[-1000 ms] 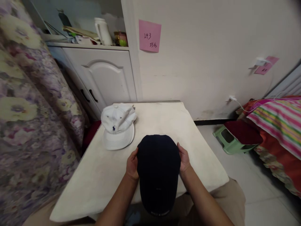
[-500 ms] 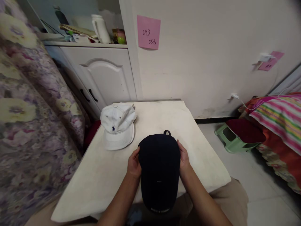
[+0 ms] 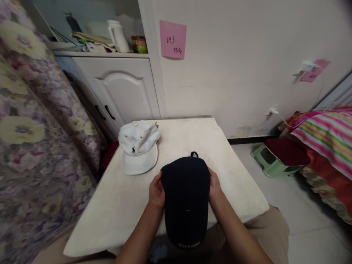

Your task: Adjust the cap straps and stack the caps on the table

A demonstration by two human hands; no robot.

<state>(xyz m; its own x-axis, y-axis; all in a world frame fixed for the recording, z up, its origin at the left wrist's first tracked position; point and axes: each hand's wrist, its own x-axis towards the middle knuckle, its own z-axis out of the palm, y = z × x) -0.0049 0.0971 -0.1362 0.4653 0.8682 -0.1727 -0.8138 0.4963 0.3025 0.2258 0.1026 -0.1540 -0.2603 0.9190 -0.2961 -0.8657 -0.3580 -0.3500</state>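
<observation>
A dark navy baseball cap [image 3: 186,198] is held between my two hands over the near side of the table, its brim pointing toward me and past the table's front edge. Pale lettering runs along the brim's edge, and a strap loop stands up at the far end. My left hand [image 3: 157,190] grips the cap's left side, some fingers hidden beneath it. On the right side, my right hand [image 3: 215,184] holds it the same way, fingertips partly covered. A white baseball cap [image 3: 139,141] with a small dark blue emblem rests on the table at the back left.
The cream-covered table [image 3: 233,176] stands against the wall. A floral curtain [image 3: 41,146] hangs on the left, beside a white cabinet [image 3: 123,88]. To the right are a green stool [image 3: 264,161] with a dark red top and a bed with a striped cover [image 3: 327,135].
The navy cap has tilted slightly in my hands, its far end showing a more angular outline. Both hands keep their hold. The white cap stays in place; the view shifts a little.
</observation>
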